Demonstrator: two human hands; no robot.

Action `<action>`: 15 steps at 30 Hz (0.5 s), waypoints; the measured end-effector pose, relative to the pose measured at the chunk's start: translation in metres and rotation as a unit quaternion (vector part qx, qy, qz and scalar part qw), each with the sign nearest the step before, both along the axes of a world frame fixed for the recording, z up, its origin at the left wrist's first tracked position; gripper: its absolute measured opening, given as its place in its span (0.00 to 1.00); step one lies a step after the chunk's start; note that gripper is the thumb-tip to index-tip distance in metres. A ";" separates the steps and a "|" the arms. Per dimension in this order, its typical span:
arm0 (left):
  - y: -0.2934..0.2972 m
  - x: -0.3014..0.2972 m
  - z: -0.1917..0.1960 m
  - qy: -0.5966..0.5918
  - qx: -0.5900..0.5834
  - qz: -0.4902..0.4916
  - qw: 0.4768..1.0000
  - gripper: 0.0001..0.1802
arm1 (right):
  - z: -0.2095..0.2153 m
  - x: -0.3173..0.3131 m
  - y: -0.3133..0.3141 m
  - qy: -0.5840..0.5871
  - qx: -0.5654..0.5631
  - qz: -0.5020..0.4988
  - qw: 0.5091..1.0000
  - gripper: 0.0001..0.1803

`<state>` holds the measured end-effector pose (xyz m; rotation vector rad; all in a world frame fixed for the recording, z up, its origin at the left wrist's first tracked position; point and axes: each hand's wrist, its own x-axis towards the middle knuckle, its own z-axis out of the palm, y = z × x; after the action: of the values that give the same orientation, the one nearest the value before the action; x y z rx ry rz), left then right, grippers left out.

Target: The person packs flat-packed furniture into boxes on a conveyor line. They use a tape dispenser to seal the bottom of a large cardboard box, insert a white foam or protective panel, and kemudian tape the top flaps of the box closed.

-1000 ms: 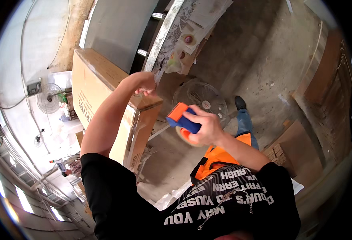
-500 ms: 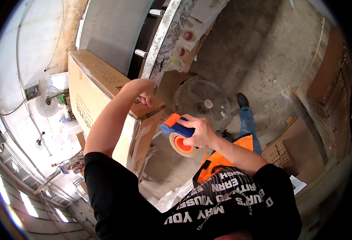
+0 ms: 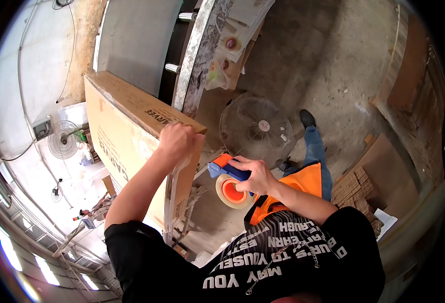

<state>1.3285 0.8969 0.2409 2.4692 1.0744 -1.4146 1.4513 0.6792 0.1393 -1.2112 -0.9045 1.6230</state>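
A large tan cardboard box [image 3: 136, 146] stands on its narrow side to the left, clear tape running along its upper face and down its near end. At the upper near corner, my left hand [image 3: 178, 141] is closed with its knuckles up; the fingertips are hidden against the box edge. My right hand [image 3: 259, 178] is wrapped round the handle of a blue and orange tape dispenser [image 3: 227, 165]. Its roll of tape [image 3: 232, 192], with an orange hub, hangs beneath the handle. The dispenser is apart from the box, just right of it.
Beyond the box lies a metal-edged conveyor [image 3: 194, 60] with rollers. A floor fan [image 3: 256, 123] stands ahead of my right hand, near my shoe [image 3: 307, 118]. Stacked brown cardboard [image 3: 356, 189] is at the right. A second fan [image 3: 65, 139] is at far left.
My left hand has come down and back onto the box's near corner, its wrist no longer bent over the edge. The right hand, with the tape dispenser, has shifted slightly right and down.
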 end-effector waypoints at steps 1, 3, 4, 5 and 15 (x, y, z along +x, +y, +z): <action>-0.008 -0.007 -0.002 0.000 0.000 0.000 1.000 0.20 | 0.012 0.006 0.009 0.032 -0.029 0.040 0.998 0.41; -0.017 -0.014 -0.006 -0.086 0.097 -0.111 0.985 0.25 | 0.006 -0.003 0.021 0.014 -0.019 0.052 0.998 0.41; -0.019 -0.011 -0.004 -0.088 0.098 -0.112 0.985 0.25 | 0.004 -0.006 0.027 -0.003 -0.012 0.067 0.998 0.40; -0.020 -0.005 0.000 -0.056 0.094 -0.118 0.987 0.26 | 0.004 -0.003 0.037 -0.003 -0.021 0.104 0.994 0.39; -0.036 -0.012 -0.040 0.109 0.196 -0.268 0.937 0.23 | 0.024 -0.125 0.049 -0.357 0.362 0.396 0.764 0.17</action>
<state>1.3169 0.8610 0.2013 3.1287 0.8077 -1.7983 1.3258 0.7277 0.1630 -0.8789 -2.5290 1.0788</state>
